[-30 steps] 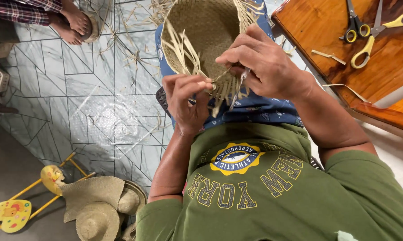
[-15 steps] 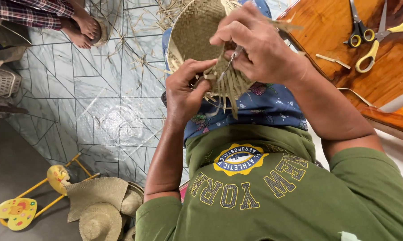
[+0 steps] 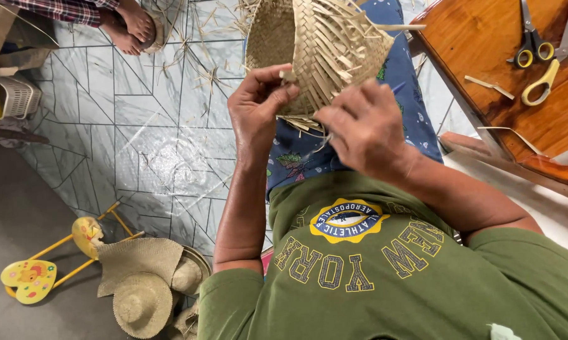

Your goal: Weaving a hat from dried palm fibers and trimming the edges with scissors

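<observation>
Compared with half a second earlier, both hands sit lower under the woven straw piece (image 3: 321, 47), which now shows its loose-stranded side. Left hand (image 3: 258, 107) pinches the lower rim between thumb and fingers; right hand (image 3: 365, 129) is curled around loose strands beneath it, above the lap. Risk, as a judgement: dry strips may snap or slip from the pinch, loosening the weave. Scissors (image 3: 539, 53) lie apart on the wooden table (image 3: 479, 50); finished hats (image 3: 142, 283) rest on the floor

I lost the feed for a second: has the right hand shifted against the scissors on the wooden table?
Yes. The right hand has come down the picture, away from the yellow-handled scissors on the wooden table, to the lower edge of the woven straw piece.
</observation>
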